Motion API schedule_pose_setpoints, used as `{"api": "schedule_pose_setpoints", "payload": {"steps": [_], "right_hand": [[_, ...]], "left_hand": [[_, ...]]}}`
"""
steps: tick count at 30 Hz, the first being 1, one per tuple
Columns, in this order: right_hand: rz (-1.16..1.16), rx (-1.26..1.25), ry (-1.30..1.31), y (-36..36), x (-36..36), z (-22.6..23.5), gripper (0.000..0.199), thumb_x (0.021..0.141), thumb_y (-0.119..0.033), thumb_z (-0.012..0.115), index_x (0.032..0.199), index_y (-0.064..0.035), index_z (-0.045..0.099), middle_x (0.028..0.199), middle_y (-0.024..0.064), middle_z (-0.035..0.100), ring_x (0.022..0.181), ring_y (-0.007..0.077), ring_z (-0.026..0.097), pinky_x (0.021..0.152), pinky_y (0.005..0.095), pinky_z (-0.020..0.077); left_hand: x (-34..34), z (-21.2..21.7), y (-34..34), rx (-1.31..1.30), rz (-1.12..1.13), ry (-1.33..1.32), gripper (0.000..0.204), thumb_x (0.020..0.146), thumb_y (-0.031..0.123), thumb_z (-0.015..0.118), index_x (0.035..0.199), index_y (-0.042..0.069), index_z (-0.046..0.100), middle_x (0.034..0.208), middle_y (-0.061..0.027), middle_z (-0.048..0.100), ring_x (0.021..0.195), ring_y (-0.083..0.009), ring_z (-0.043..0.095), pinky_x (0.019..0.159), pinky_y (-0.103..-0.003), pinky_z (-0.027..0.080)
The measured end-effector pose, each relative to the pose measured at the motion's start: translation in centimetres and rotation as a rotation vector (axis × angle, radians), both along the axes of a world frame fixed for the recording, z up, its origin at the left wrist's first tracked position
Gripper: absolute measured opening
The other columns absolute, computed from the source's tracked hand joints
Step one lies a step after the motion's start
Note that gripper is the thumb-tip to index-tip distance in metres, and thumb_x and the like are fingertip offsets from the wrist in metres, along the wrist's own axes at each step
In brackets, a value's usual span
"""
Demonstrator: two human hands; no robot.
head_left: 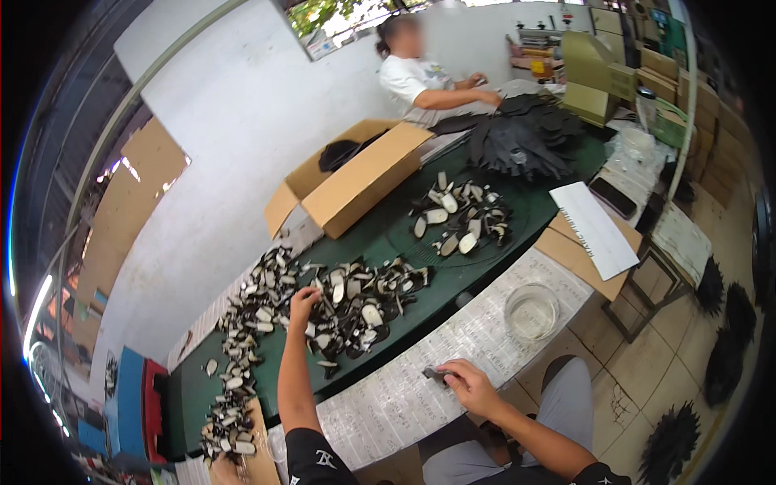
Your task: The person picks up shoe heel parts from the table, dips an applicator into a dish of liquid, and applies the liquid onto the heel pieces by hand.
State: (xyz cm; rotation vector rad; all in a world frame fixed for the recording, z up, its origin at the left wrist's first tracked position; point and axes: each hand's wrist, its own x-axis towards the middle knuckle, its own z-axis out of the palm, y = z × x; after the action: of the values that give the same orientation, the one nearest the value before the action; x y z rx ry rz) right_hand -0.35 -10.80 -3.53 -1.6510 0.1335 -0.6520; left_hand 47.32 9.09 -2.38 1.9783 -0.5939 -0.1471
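- Probably best to leave the long band of black-and-pale pieces (235, 381), left of centre in the frame, undisturbed; it runs close to the left forearm, so a low sweep could drag it.
- Near the frame's centre, the left hand (304, 304) is at the heap's edge with its fingers drawn together; whether they grip anything, I cannot tell. A fingertip pick from the rim should suit such tangled bits.
- Just right of it, the middle heap (356, 303) lies loose on the green desk (380, 238); lifting straight up would lessen snagging.
- Below centre, a small dark piece (437, 374) is over the papered desk (364, 424), its far end free.
- The right hand (473, 386), well apart from the left, pinches that piece; a light grip should avoid bending it.
- Farther right, the clear round tub (532, 333) calls for some elbow room.
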Motion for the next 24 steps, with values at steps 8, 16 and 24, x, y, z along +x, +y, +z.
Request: {"api": "schedule_pose_setpoints", "payload": {"steps": [8,16,24], "right_hand": [[-0.014,-0.01,-0.07,0.2,-0.4,-1.2,0.022,0.092,-0.007,0.057,0.114,-0.0049,0.062,0.105,0.0118,0.061,0.091,0.0252,0.06,0.079,0.0324,0.0489],[0.006,0.018,-0.097,0.8,0.0,-2.3,0.022,0.094,-0.01,0.056,0.115,-0.0054,0.061,0.103,0.0119,0.061,0.095,0.0266,0.06,0.083,0.0337,0.0475],[-0.044,0.099,-0.032,0.1,0.2,-2.1,0.023,0.094,-0.011,0.056,0.115,-0.0059,0.061,0.099,0.0115,0.062,0.088,0.0242,0.061,0.078,0.0324,0.0482]], "left_hand": [[3.4,1.4,3.8,0.376,0.029,-0.323,0.024,0.083,0.015,0.068,0.099,-0.003,0.066,0.075,-0.0033,0.063,0.064,-0.0118,0.055,0.058,-0.029,0.046],[-2.0,5.9,4.8,-0.915,0.174,0.501,0.037,0.094,0.034,0.059,0.117,0.006,0.054,0.112,-0.0122,0.058,0.097,-0.0284,0.062,0.091,-0.051,0.052],[-27.7,2.4,-0.6,-1.33,-0.114,1.198,0.027,0.095,0.026,0.057,0.103,0.001,0.061,0.101,-0.0163,0.067,0.106,-0.033,0.063,0.074,-0.042,0.063]]}}
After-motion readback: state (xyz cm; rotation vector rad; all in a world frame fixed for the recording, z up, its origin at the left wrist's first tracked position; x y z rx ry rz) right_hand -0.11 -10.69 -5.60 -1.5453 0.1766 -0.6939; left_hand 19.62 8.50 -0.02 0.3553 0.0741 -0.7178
